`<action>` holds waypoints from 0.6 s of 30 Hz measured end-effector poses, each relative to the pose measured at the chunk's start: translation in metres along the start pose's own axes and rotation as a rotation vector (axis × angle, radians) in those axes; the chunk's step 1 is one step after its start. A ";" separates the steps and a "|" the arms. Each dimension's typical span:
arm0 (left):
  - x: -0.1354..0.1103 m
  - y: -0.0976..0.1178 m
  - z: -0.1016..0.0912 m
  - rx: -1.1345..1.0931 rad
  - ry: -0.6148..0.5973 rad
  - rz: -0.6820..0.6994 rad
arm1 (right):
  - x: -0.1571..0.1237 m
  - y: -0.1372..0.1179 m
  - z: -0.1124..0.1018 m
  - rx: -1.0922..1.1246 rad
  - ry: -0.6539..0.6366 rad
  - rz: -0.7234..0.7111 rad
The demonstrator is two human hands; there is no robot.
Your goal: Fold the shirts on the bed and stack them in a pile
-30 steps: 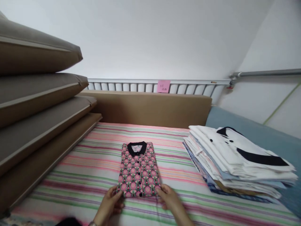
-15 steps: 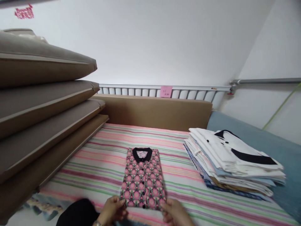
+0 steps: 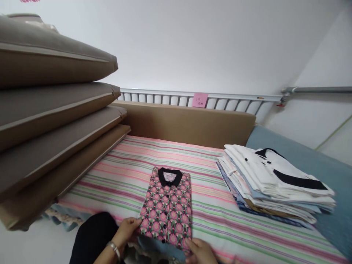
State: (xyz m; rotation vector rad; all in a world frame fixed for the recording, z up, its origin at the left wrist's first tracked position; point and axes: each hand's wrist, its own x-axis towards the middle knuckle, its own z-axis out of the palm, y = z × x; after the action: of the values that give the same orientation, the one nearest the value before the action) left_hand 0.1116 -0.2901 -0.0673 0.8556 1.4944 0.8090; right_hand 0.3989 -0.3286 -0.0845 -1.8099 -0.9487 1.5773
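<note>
A folded shirt (image 3: pixel 167 205) with a pink floral print, a black collar and dark buttons lies on the striped sheet, collar pointing away from me. My left hand (image 3: pixel 128 230), with a silver bangle at the wrist, pinches its near left corner. At the near right corner, my right hand (image 3: pixel 199 251) grips the fabric between thumb and fingers; the lower part of that hand runs out of the picture. The shirt's near edge looks slightly lifted, over the edge of the bed.
To the right sits a stack of folded clothes (image 3: pixel 272 183), a white garment with black trim on top. Thick brown cushions (image 3: pixel 63 106) are piled at the left. A brown board (image 3: pixel 187 124) stands along the back, before a radiator (image 3: pixel 165 99) bearing a pink note (image 3: pixel 200 99).
The view has shifted a little. The shirt's near edge has tilted, its right corner now lower and closer to me. Both hands keep hold of the corners.
</note>
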 end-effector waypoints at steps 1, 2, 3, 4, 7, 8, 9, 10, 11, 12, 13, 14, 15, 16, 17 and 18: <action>0.001 -0.001 -0.001 0.051 0.023 0.016 | -0.001 -0.001 -0.001 -0.031 0.015 -0.007; 0.002 -0.001 -0.001 0.098 0.048 0.039 | -0.003 -0.003 -0.002 -0.068 0.021 -0.007; 0.002 -0.001 -0.002 0.148 0.074 0.078 | -0.006 -0.006 -0.005 -0.109 0.022 -0.006; 0.003 0.001 -0.004 0.203 0.102 0.139 | -0.010 -0.011 -0.008 -0.153 0.023 -0.016; 0.007 0.014 -0.007 0.353 0.158 0.333 | -0.020 -0.032 -0.020 -0.211 0.069 -0.121; 0.010 0.020 -0.008 0.394 0.174 0.361 | -0.021 -0.041 -0.023 -0.173 0.104 -0.146; 0.014 0.027 -0.007 0.423 0.185 0.360 | -0.021 -0.049 -0.025 -0.117 0.140 -0.151; 0.020 0.033 -0.006 0.435 0.190 0.334 | -0.020 -0.056 -0.026 -0.051 0.175 -0.142; 0.025 0.039 -0.005 0.438 0.192 0.302 | -0.017 -0.062 -0.026 0.011 0.205 -0.123; 0.032 0.045 -0.003 0.436 0.189 0.276 | -0.014 -0.067 -0.025 0.059 0.226 -0.104; 0.038 0.050 0.000 0.433 0.183 0.259 | -0.010 -0.070 -0.024 0.090 0.237 -0.093; 0.044 0.054 0.002 0.429 0.179 0.248 | -0.005 -0.073 -0.023 0.111 0.241 -0.088; 0.049 0.058 0.005 0.425 0.177 0.243 | -0.002 -0.074 -0.022 0.133 0.242 -0.084; 0.054 0.062 0.008 0.422 0.176 0.241 | 0.002 -0.075 -0.021 0.152 0.240 -0.084; 0.059 0.065 0.011 0.419 0.177 0.242 | 0.005 -0.076 -0.020 0.166 0.236 -0.088; 0.062 0.068 0.013 0.417 0.179 0.243 | 0.007 -0.077 -0.020 0.175 0.231 -0.092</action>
State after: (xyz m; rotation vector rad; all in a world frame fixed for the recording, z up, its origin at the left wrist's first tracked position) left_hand 0.1258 -0.2026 -0.0403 1.3235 1.7734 0.7760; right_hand 0.4069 -0.2756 -0.0249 -1.7543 -0.7516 1.3181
